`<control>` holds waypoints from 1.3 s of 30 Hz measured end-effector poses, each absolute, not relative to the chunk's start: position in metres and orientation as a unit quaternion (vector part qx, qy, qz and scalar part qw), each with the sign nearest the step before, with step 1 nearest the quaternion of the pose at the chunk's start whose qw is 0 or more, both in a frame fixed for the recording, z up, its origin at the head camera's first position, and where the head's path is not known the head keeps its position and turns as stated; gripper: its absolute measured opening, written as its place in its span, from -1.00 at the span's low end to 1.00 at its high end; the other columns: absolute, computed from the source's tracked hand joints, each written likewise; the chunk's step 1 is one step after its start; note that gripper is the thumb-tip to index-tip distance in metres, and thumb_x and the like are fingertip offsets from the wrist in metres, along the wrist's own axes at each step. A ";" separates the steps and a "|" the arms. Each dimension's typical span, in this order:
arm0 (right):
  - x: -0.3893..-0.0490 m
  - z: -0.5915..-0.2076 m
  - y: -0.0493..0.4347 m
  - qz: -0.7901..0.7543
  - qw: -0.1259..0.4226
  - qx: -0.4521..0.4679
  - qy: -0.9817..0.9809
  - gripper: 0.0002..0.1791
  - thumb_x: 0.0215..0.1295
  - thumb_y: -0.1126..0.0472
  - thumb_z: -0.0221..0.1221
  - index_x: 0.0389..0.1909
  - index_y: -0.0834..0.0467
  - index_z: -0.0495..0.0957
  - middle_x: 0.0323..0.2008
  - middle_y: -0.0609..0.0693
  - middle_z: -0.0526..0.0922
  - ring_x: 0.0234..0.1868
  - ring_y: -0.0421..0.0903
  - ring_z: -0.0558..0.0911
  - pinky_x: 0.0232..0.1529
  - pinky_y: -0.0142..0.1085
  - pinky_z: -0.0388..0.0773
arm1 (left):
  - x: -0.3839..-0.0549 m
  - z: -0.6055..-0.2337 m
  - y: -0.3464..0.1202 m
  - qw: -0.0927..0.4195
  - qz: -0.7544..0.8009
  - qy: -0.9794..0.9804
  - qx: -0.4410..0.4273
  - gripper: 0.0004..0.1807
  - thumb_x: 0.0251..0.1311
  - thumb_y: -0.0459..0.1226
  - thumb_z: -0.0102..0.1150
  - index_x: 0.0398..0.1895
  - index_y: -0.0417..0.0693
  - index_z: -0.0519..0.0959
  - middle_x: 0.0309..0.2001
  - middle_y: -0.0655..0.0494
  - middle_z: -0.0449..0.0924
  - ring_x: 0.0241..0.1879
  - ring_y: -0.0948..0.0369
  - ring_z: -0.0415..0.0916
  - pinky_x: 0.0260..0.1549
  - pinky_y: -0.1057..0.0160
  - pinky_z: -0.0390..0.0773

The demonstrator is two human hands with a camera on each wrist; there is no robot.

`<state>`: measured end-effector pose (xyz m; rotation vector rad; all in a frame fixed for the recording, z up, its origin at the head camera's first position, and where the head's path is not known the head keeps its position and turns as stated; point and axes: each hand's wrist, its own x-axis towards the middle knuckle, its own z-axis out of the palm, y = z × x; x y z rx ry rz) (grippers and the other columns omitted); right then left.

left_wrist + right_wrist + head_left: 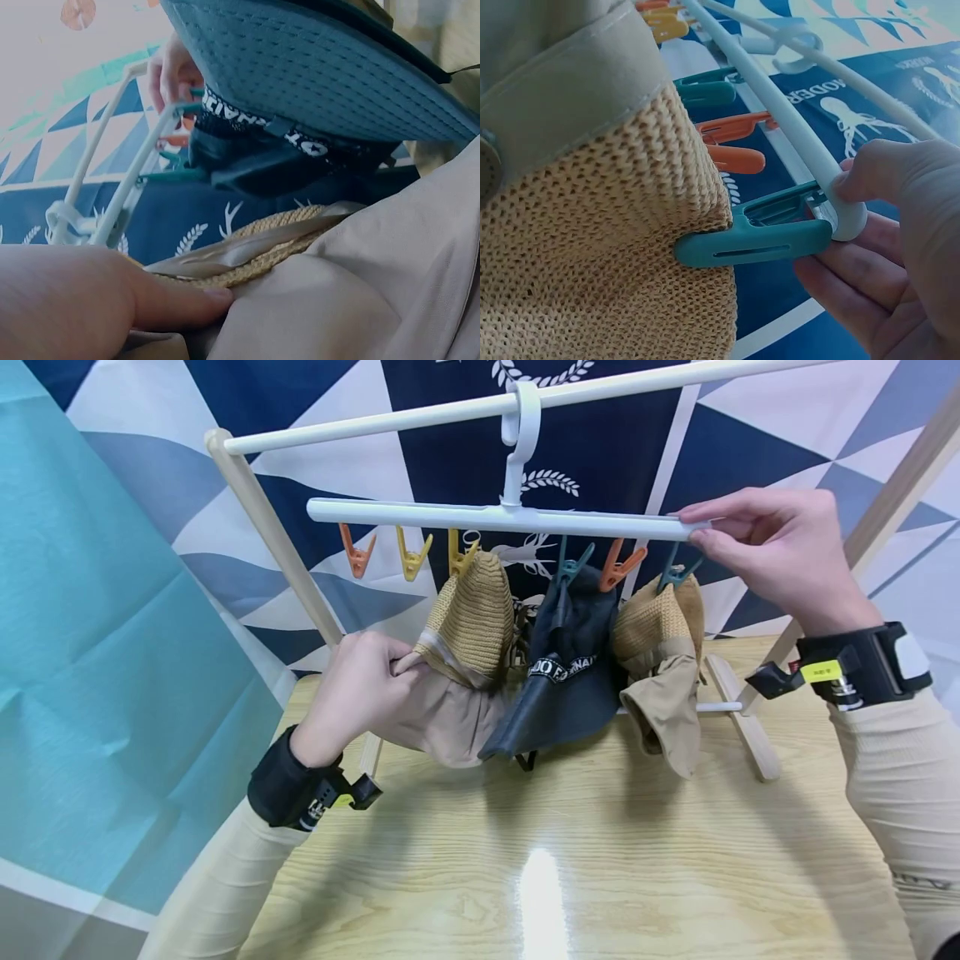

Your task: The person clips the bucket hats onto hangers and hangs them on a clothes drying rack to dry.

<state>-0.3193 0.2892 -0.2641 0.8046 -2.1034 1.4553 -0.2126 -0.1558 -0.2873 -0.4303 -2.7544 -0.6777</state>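
My left hand (367, 685) pinches the beige fabric brim of a straw-topped hat (480, 610), which hangs by its crown from a yellow clip (460, 556). At the other side, my right hand (787, 556) holds the end of a white clip hanger (420, 516) between thumb and fingers. A dark blue bucket hat (573, 677) with a lettered band hangs in the middle from a teal clip (573, 564). Close to the right hand, another teal clip (754, 244) grips a second straw hat (630, 232) with a beige brim. The left fingertips are partly hidden by fabric.
The hanger hooks over the white rail (375, 425) of a wooden-legged rack (277, 535). Orange (357, 553) and yellow clips (412, 556) hang on its left part. Below lies a wood-grain table (600, 852); a patterned cloth (330, 460) hangs behind.
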 end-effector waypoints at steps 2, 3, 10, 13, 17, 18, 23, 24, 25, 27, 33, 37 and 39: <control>-0.322 -0.265 0.290 0.535 0.225 0.292 -0.761 -0.73 0.47 0.53 0.32 0.11 0.51 0.77 -0.15 -0.24 0.94 -0.28 -0.41 0.85 -0.44 -0.60 0.44 | -0.210 -0.287 -0.153 0.138 -0.233 -0.951 -0.147 -0.36 0.37 -0.42 0.24 -0.71 0.16 0.06 -0.61 0.26 -0.07 -0.52 0.18 0.01 -0.41 0.26 0.00; -0.323 -0.266 0.290 0.538 0.223 0.291 -0.759 -0.73 0.47 0.52 0.32 0.11 0.51 0.77 -0.14 -0.24 0.94 -0.25 -0.41 0.86 -0.43 -0.61 0.44 | -0.209 -0.287 -0.152 0.140 -0.232 -0.952 -0.146 -0.36 0.37 -0.42 0.24 -0.71 0.16 0.07 -0.62 0.27 -0.07 -0.53 0.19 0.01 -0.43 0.27 -0.01; -0.325 -0.267 0.293 0.541 0.219 0.295 -0.757 -0.74 0.47 0.53 0.32 0.11 0.51 0.77 -0.12 -0.23 0.94 -0.22 -0.40 0.87 -0.42 -0.60 0.45 | -0.206 -0.287 -0.150 0.134 -0.231 -0.953 -0.145 -0.34 0.45 -0.31 0.35 -0.72 0.17 0.13 -0.64 0.29 -0.02 -0.59 0.23 0.05 -0.50 0.30 0.01; -0.325 -0.268 0.293 0.521 0.222 0.288 -0.772 -0.74 0.49 0.49 0.33 0.12 0.48 0.78 -0.10 -0.27 0.93 -0.20 -0.43 0.87 -0.43 -0.59 0.42 | -0.205 -0.282 -0.155 0.117 -0.225 -0.957 -0.139 -0.38 0.46 -0.09 0.46 -0.71 0.15 0.29 -0.64 0.28 0.07 -0.57 0.20 0.19 -0.50 0.27 0.10; -0.324 -0.268 0.293 0.498 0.231 0.286 -0.786 -0.73 0.51 0.44 0.35 0.13 0.47 0.78 -0.05 -0.30 0.93 -0.15 -0.45 0.87 -0.42 -0.60 0.43 | -0.205 -0.264 -0.163 0.100 -0.218 -0.964 -0.111 -0.51 0.45 0.26 0.38 -0.16 0.07 0.88 -0.52 0.12 0.69 -0.49 0.14 0.53 -0.54 0.21 0.21; -0.323 -0.268 0.293 0.496 0.231 0.286 -0.787 -0.73 0.51 0.44 0.35 0.13 0.47 0.78 -0.04 -0.30 0.92 -0.13 -0.45 0.87 -0.41 -0.61 0.44 | -0.206 -0.259 -0.165 0.107 -0.225 -0.963 -0.103 -0.43 0.46 0.31 0.32 0.03 0.06 0.90 -0.42 0.06 0.80 -0.47 0.10 0.58 -0.56 0.20 0.21; -0.323 -0.268 0.293 0.506 0.228 0.297 -0.777 -0.74 0.49 0.53 0.31 0.12 0.50 0.77 -0.03 -0.27 0.93 -0.11 -0.44 0.88 -0.39 -0.62 0.47 | -0.216 -0.239 -0.181 0.264 -0.283 -0.921 -0.053 -0.42 0.58 0.22 0.25 0.16 -0.04 0.87 -0.07 -0.12 0.94 -0.20 -0.05 0.82 -0.26 0.25 0.45; -0.323 -0.267 0.292 0.509 0.227 0.299 -0.775 -0.74 0.49 0.53 0.30 0.12 0.50 0.77 -0.03 -0.26 0.93 -0.11 -0.44 0.88 -0.38 -0.62 0.47 | -0.219 -0.236 -0.184 0.299 -0.299 -0.905 -0.044 -0.47 0.60 0.17 0.26 0.16 -0.05 0.87 -0.03 -0.12 0.94 -0.14 -0.07 0.84 -0.16 0.26 0.50; -0.323 -0.267 0.292 0.510 0.226 0.300 -0.773 -0.74 0.49 0.54 0.30 0.12 0.50 0.77 -0.03 -0.26 0.93 -0.11 -0.44 0.88 -0.38 -0.62 0.48 | -0.223 -0.233 -0.187 0.330 -0.312 -0.890 -0.035 -0.50 0.61 0.12 0.27 0.18 -0.07 0.85 0.04 -0.12 0.93 -0.04 -0.06 0.87 -0.04 0.27 0.55; -0.323 -0.267 0.292 0.514 0.223 0.300 -0.772 -0.74 0.49 0.53 0.30 0.12 0.50 0.77 -0.03 -0.25 0.93 -0.11 -0.43 0.88 -0.37 -0.62 0.49 | -0.231 -0.228 -0.193 0.367 -0.339 -0.866 -0.027 -0.55 0.62 0.03 0.29 0.29 -0.06 0.80 0.18 -0.08 0.89 0.09 -0.03 0.89 0.16 0.34 0.63; -0.322 -0.266 0.292 0.511 0.217 0.288 -0.780 -0.73 0.51 0.48 0.33 0.14 0.47 0.77 -0.03 -0.26 0.93 -0.11 -0.43 0.88 -0.37 -0.62 0.48 | -0.253 -0.222 -0.204 0.380 -0.420 -0.823 -0.045 -0.43 0.60 -0.08 0.33 0.60 0.12 0.58 0.50 0.07 0.70 0.34 0.03 0.80 0.33 0.18 0.74; -0.322 -0.266 0.292 0.499 0.223 0.285 -0.787 -0.73 0.53 0.44 0.34 0.15 0.45 0.78 -0.02 -0.28 0.92 -0.12 -0.44 0.87 -0.37 -0.62 0.49 | -0.259 -0.222 -0.206 0.381 -0.434 -0.814 -0.066 -0.36 0.57 -0.10 0.35 0.65 0.10 0.52 0.56 0.08 0.64 0.40 0.06 0.75 0.36 0.18 0.72; -0.322 -0.266 0.292 0.499 0.224 0.286 -0.787 -0.73 0.53 0.43 0.35 0.15 0.45 0.78 -0.02 -0.27 0.92 -0.12 -0.44 0.87 -0.35 -0.63 0.50 | -0.261 -0.220 -0.206 0.376 -0.438 -0.813 -0.074 -0.36 0.56 -0.10 0.36 0.64 0.07 0.53 0.58 0.07 0.62 0.43 0.07 0.73 0.39 0.19 0.69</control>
